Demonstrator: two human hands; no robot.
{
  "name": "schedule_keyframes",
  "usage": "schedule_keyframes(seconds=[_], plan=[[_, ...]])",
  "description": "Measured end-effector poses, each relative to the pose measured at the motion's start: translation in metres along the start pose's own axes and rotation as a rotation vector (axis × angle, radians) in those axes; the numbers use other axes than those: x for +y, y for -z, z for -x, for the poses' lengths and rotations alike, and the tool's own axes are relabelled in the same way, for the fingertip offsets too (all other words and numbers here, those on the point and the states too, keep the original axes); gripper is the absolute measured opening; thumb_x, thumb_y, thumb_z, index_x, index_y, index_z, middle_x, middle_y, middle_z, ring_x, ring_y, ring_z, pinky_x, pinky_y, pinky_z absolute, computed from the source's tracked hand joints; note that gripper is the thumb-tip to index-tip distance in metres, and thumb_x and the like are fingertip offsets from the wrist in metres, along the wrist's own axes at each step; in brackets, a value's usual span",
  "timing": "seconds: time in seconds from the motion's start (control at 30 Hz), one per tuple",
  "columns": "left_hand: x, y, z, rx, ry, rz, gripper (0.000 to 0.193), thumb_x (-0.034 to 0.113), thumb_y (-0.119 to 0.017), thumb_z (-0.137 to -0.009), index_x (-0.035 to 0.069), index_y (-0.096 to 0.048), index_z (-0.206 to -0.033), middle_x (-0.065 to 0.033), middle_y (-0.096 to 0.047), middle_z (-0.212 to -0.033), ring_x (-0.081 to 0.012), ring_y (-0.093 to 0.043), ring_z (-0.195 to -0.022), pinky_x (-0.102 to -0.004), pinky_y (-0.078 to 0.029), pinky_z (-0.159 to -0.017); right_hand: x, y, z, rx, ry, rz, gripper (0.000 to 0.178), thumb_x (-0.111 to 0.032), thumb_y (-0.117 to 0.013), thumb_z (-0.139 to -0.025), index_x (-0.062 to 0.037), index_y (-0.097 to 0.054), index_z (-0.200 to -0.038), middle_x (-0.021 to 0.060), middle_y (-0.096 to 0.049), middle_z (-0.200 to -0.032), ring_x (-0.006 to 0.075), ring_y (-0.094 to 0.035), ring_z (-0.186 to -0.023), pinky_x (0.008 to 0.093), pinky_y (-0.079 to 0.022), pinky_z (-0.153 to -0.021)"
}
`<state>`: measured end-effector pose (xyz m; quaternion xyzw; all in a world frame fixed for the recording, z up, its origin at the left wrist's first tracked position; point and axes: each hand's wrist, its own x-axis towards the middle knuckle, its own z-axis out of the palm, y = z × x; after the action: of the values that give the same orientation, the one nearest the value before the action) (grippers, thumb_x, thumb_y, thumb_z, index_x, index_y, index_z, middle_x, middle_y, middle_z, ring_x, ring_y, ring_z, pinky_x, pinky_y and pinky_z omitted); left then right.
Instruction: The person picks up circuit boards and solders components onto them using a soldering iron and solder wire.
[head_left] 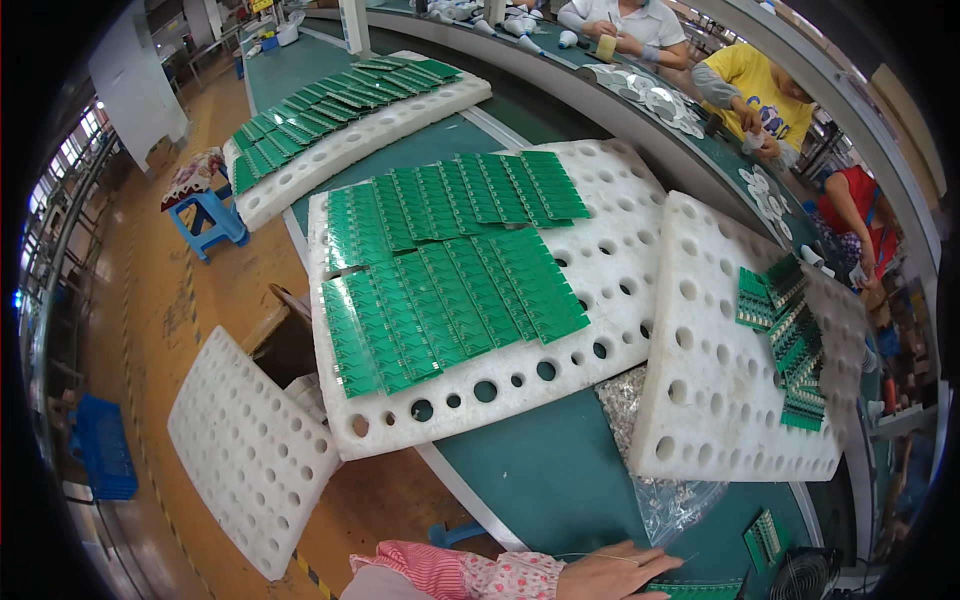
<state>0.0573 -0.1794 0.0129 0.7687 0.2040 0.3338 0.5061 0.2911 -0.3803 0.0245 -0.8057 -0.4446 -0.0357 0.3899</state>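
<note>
My left hand [610,573] comes in at the lower edge from a pink patterned sleeve. Its fingers point right, bent over the left end of a green circuit board strip [705,588], and the thumb shows below; part of the grip is cut off by the picture's edge. A thin pale wire runs across the back of this hand. Just past the strip lies a small green board with a row of parts [764,540]. Beside the fingertips is a clear plastic bag [680,505] of small parts. My right hand is out of the picture.
A white foam board [400,425] carries overlapping green circuit boards [440,300]. Another foam board [700,430], at right, holds several populated boards [795,345]. A dark round fan [805,575] stands lower right. Co-workers sit across the conveyor; a blue stool [208,222] stands left.
</note>
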Motion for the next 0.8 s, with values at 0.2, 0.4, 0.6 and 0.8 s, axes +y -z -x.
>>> schedule_keyframes(seconds=[0.2,0.4,0.6,0.8], plan=[[-0.001,-0.005,0.001,-0.295,0.145,0.374,0.036,0.032,-0.057,-0.091,0.005,-0.058,-0.114,-0.0163,-0.065,-0.097,-0.0320,-0.064,-0.085,-0.0402,-0.051,-0.075,-0.008,0.002,0.004,-0.088,0.182,-0.026,0.042,-0.023,-0.063,-0.083,0.0023,-0.059,-0.117,0.0277,-0.055,-0.110,0.0434,-0.054,-0.098,0.0514,-0.045,-0.080],[-0.005,-0.008,0.006,-0.350,0.208,0.553,0.026,0.027,-0.059,-0.089,0.005,-0.063,-0.103,-0.0133,-0.066,-0.090,-0.0289,-0.065,-0.078,-0.0386,-0.050,-0.068,-0.007,-0.007,0.005,-0.018,-0.040,-0.034,0.033,-0.016,-0.055,-0.091,0.0029,-0.056,-0.118,0.0236,-0.054,-0.114,0.0369,-0.054,-0.099,0.0476,-0.044,-0.083],[-0.011,0.017,0.013,-0.150,0.212,0.690,0.033,0.013,-0.063,-0.089,0.002,-0.056,-0.120,-0.0078,-0.061,-0.108,-0.0116,-0.063,-0.081,-0.0274,-0.050,-0.070,-0.021,-0.021,-0.007,0.257,-0.731,-0.533,0.034,-0.021,-0.051,-0.097,-0.0012,-0.050,-0.125,0.0129,-0.050,-0.125,0.0271,-0.050,-0.107,0.0445,-0.039,-0.099],[-0.013,0.103,-0.016,0.676,0.181,0.217,0.030,0.005,-0.063,-0.089,-0.001,-0.057,-0.118,-0.0060,-0.064,-0.099,-0.0107,-0.064,-0.081,-0.0259,-0.052,-0.071,-0.018,-0.033,0.016,0.111,-0.037,-0.029,0.026,-0.025,-0.054,-0.096,-0.0015,-0.061,-0.107,0.0120,-0.059,-0.108,0.0264,-0.051,-0.105,0.0447,-0.033,-0.106]])
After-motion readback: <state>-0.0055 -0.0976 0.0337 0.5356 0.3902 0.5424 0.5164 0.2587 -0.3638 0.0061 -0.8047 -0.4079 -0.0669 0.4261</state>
